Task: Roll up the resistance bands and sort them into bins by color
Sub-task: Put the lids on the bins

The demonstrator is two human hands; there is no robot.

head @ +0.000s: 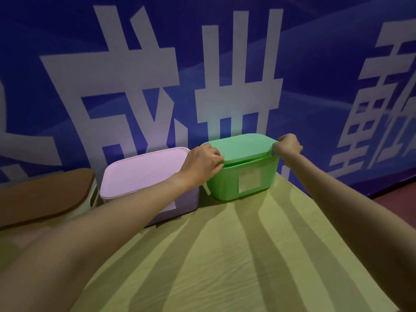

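Green lid (242, 147) pinched at both ends, my left hand (201, 162) gripping its near-left edge, my right hand (288, 145) its right edge, lid tilted just above the green bin (242, 181), pink bin (144, 176) beside it, yellow-green tabletop (225, 255) beneath

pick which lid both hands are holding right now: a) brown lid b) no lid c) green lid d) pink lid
c: the left hand and right hand grip opposite ends of the green lid, which sits raised above the green bin.
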